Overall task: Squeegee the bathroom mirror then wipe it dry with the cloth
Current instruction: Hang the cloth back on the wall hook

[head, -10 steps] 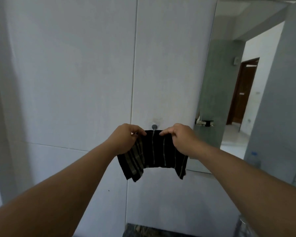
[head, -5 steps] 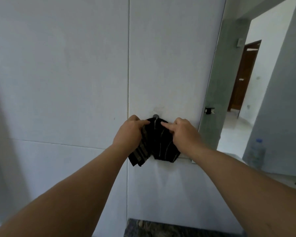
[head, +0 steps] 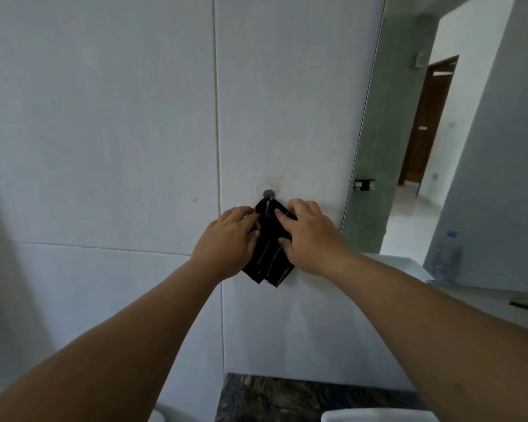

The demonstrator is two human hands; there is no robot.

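Pale grey wall tiles [head: 134, 117] fill most of what we see, split by one vertical grout line and one horizontal one. On the right stands the mirror [head: 409, 147], its left edge slanting from top right to lower left, and in it we make out a reflected brown door [head: 424, 123] and a bright floor. A small metal clip [head: 365, 184] sits on that edge.

Our cloth [head: 269, 248] — black with thin pale stripes — hangs on the tile just left of the mirror, apart from the glass. Its long axis runs up and down: the gathered top meets a small round grey hook [head: 269, 194], and the loose corners point downward, tipped slightly to the right. The stripes follow the same vertical line.

Our left hand [head: 226, 242] lies against the cloth's left side, fingers curled onto the fabric near its upper edge. Our right hand [head: 308, 236] covers the right side, fingers spread and pressing the cloth to the wall. Whether either hand truly pinches the fabric or only rests on it, we cannot tell.

At the far right a clear plastic bottle [head: 445, 257] with a blue cap stands upright on the pale ledge — what it holds is too blurred to read. Below us runs a dark speckled stone counter [head: 272, 397].
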